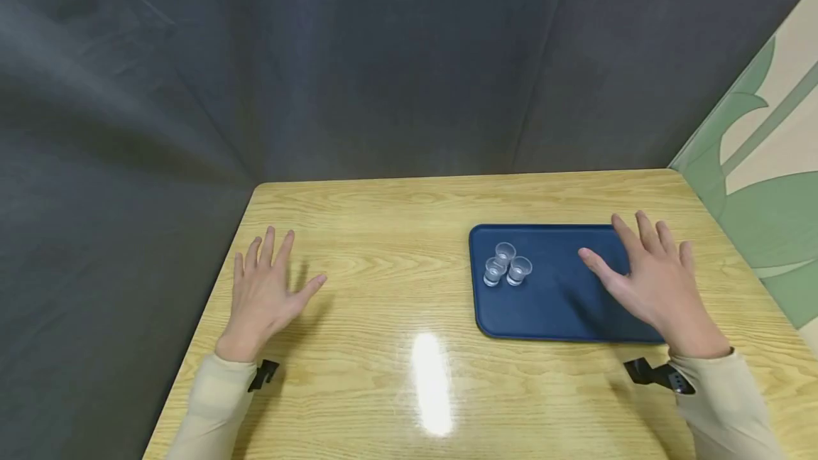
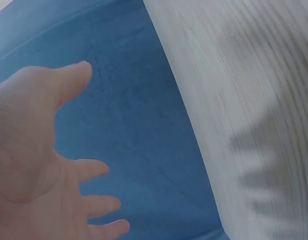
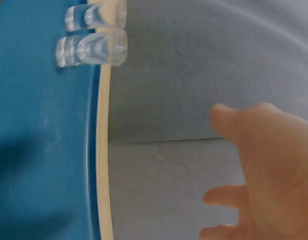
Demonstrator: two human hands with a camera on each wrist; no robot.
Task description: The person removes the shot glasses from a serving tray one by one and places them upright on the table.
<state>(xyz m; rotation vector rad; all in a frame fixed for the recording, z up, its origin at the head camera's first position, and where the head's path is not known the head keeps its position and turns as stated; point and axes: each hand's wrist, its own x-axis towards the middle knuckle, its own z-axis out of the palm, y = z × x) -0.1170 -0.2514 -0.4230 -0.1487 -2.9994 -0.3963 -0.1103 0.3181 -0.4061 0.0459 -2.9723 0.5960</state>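
Three small clear shot glasses stand upright in a close cluster at the left end of a blue tray (image 1: pixel 543 318): a back glass (image 1: pixel 505 253), a left glass (image 1: pixel 493 272) and a right glass (image 1: pixel 519 270). Above the tray's right part hovers my right hand (image 1: pixel 658 286), fingers spread, holding nothing; it hides the tray's right end. My left hand (image 1: pixel 262 297) hovers over the table's left side with spread fingers and nothing in it. In the right wrist view, two glasses show, the nearer glass (image 3: pixel 91 48) most fully.
The wooden table (image 1: pixel 383 233) carries the tray on its right half. A dark cloth (image 1: pixel 396 62) hangs behind the table and along its left side. At the right is a green and cream patterned surface (image 1: pixel 767 226). Each wrist wears a black strap mount.
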